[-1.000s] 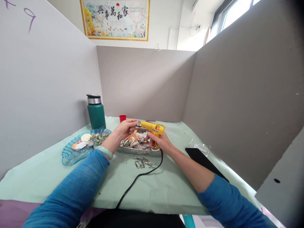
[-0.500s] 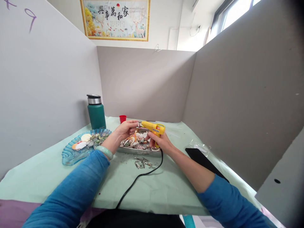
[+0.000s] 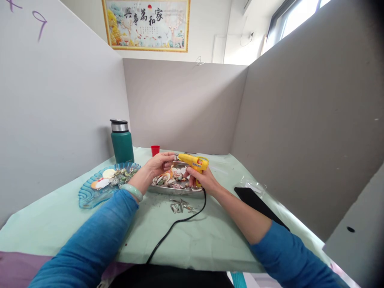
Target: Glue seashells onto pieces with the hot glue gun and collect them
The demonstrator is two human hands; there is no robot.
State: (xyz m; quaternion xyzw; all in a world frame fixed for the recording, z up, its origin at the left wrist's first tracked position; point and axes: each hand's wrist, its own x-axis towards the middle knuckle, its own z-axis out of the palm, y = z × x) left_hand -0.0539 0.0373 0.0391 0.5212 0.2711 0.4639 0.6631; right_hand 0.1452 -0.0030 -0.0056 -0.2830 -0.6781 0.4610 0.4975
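My right hand [image 3: 201, 178] is wrapped round the grip of a yellow hot glue gun [image 3: 192, 160], whose nozzle points left. A black cord [image 3: 177, 221] runs from its handle down to the table's front edge. My left hand [image 3: 161, 163] is closed in a pinch on a tiny greyish piece [image 3: 176, 157] right at the nozzle. Whether nozzle and piece touch, I cannot tell. Below both hands lies a metal tray [image 3: 171, 191] filled with seashells [image 3: 172, 178]. Several small silver metal clips [image 3: 180, 206] lie in a loose pile in front of the tray.
On the left, a blue scalloped glass dish [image 3: 87, 196] holds shells and pale discs. Behind it stand a green bottle [image 3: 122, 146] and a red cup [image 3: 155, 150]. A black flat object [image 3: 258, 206] and clear plastic bag [image 3: 255, 186] lie right. Grey panels [image 3: 186, 104] enclose the table.
Both hands stay almost still, with the glue gun held in the same place. The small piece at the nozzle shows slightly less than before.
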